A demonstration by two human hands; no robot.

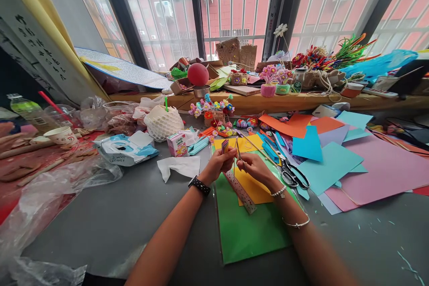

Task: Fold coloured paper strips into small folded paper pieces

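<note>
My left hand [219,163], with a dark dotted band at its wrist, is closed on a small stack of layered, multicoloured paper [225,145]. Close beside it, my right hand [255,167] pinches a slim pointed tool [237,146] that looks like small scissors; its tips point up and fingers hide its lower part. Below both hands, a patterned ruler [241,194] lies slantwise over yellow paper [259,187] and a green sheet [253,237] in a clear sleeve. Large black-handled scissors [292,173] rest to the right of my right hand.
Blue, orange and pink paper sheets [385,165] spread over the right side. A wipes pack [124,148], a tissue [179,166], a small pink box [177,144] and a netted white fruit [163,123] stand left. Craft flowers [214,109] sit behind; a paper cup [61,137] is far left.
</note>
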